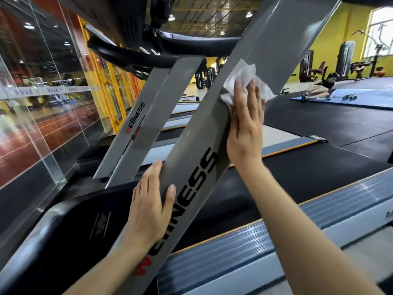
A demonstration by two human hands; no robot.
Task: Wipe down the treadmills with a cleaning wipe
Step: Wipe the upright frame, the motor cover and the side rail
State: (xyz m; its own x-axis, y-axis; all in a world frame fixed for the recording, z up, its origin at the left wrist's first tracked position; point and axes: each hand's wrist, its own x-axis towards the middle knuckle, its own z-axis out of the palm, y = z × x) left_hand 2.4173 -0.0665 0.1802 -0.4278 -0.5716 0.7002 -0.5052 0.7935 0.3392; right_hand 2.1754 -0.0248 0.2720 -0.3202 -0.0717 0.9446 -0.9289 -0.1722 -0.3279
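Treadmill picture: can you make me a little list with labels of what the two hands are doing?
place: gym with black floor mats
thing being cleaned: slanted grey metal treadmill post with black lettering
right hand: flat fingers press a crumpled white cleaning wipe on the post
left hand: rests lower on the post, thumb over its front, holds no wipe
nearby: black treadmill belt

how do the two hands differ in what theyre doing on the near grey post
The right hand presses a white wipe flat against the grey post, high up; the left hand holds no wipe and rests lower, by the black lettering. The right hand's fingers lie straight; the left hand's thumb hooks over the post's face. Both touch the same post.
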